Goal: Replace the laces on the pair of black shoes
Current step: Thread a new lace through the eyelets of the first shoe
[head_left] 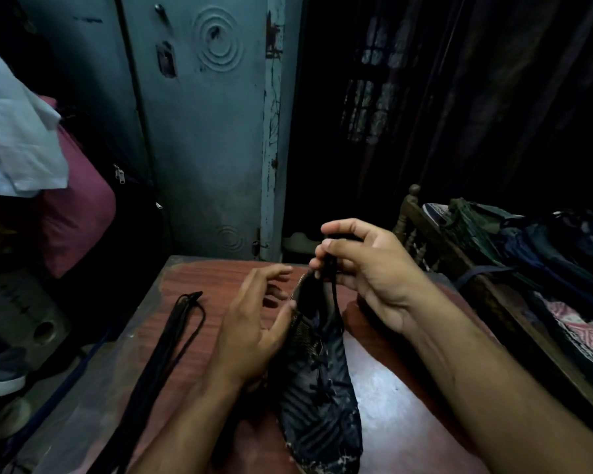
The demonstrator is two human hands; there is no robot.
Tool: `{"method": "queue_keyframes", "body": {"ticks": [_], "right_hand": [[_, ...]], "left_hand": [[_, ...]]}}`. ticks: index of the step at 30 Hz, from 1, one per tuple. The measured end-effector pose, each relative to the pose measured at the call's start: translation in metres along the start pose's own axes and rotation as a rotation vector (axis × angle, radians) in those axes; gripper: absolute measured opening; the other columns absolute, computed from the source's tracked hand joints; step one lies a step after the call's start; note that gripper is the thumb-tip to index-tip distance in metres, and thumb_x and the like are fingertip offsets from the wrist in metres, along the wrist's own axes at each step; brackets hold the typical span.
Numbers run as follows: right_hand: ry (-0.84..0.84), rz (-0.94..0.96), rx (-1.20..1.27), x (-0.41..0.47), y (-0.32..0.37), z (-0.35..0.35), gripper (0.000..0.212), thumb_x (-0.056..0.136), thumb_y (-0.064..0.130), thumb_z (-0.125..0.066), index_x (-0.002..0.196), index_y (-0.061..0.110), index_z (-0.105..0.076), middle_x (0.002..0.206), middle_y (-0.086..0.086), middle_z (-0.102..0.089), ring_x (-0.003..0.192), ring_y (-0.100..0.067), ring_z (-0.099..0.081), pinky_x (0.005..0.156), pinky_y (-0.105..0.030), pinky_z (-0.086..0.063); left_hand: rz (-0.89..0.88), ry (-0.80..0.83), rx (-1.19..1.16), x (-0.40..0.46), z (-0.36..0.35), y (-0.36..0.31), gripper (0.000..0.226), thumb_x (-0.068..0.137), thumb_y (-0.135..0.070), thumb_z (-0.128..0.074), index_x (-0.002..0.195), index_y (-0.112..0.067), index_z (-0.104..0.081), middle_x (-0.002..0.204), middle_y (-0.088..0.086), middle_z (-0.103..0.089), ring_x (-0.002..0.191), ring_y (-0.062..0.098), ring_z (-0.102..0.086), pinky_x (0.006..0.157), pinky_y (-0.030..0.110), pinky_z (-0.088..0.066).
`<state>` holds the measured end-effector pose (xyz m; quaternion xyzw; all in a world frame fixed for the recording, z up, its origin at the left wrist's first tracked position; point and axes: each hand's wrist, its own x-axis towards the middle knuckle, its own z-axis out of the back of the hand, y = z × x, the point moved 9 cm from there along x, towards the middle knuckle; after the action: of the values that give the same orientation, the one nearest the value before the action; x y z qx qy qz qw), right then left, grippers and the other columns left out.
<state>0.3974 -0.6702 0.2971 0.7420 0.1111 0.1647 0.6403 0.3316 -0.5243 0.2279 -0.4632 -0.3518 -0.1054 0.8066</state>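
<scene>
black shoe (317,388) at table (199,340) centre, toe toward 6 o'clock; right hand (367,271) pinching lace (332,285) at 12 o'clock, left hand (254,323) spread alongside; best drawn up steadily, shoe braced; spare laces (182,323) at 9 o'clock.

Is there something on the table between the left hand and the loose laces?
Nothing visible. Only bare table lies between the left hand and the loose laces, which lie to its left.

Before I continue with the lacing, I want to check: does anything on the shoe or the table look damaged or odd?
Yes. The black striped shoe shows whitish scuffs along its toe edge, nearest the camera. The loose black laces lie tidily on the reddish wooden table.
</scene>
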Motion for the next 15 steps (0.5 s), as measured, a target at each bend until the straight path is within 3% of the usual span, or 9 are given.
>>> {"method": "queue_keyframes", "body": {"ticks": [4, 6, 9, 15], "right_hand": [[-0.024, 0.053, 0.005, 0.009, 0.025, -0.001, 0.017, 0.096, -0.006, -0.055, 0.101, 0.008, -0.065, 0.071, -0.004, -0.065, 0.065, -0.018, -0.062, 0.071, -0.034, -0.052], [-0.030, 0.093, 0.006, 0.014, 0.036, -0.001, 0.020, 0.096, -0.005, -0.053, 0.098, 0.009, -0.067, 0.070, -0.002, -0.064, 0.064, -0.015, -0.059, 0.068, -0.030, -0.050], [-0.042, 0.169, -0.007, 0.020, 0.049, 0.000, 0.022, 0.096, -0.003, -0.052, 0.095, 0.010, -0.069, 0.071, -0.001, -0.065, 0.065, -0.013, -0.057, 0.066, -0.027, -0.046], [-0.090, 0.178, 0.171, 0.034, 0.040, 0.005, 0.025, 0.096, -0.005, -0.047, 0.094, 0.007, -0.069, 0.067, -0.001, -0.058, 0.062, -0.014, -0.054, 0.084, -0.044, -0.045]], "left_hand": [[0.136, 0.172, -0.074, -0.005, -0.020, 0.022, 0.053, 0.100, -0.024, -0.060, 0.147, -0.040, -0.043, 0.142, -0.023, -0.052, 0.130, 0.005, -0.054, 0.103, 0.024, -0.047], [0.147, 0.238, -0.127, -0.008, -0.029, 0.021, 0.052, 0.103, -0.019, -0.059, 0.148, -0.039, -0.044, 0.142, -0.022, -0.053, 0.131, 0.004, -0.053, 0.101, 0.017, -0.045], [0.182, 0.242, -0.142, -0.008, -0.030, 0.024, 0.049, 0.104, -0.014, -0.057, 0.144, -0.041, -0.051, 0.137, -0.021, -0.059, 0.129, 0.002, -0.055, 0.098, 0.018, -0.048], [0.178, 0.220, -0.141, -0.008, -0.031, 0.027, 0.048, 0.103, -0.013, -0.059, 0.142, -0.040, -0.055, 0.132, -0.023, -0.062, 0.125, -0.003, -0.057, 0.095, 0.016, -0.049]]}}
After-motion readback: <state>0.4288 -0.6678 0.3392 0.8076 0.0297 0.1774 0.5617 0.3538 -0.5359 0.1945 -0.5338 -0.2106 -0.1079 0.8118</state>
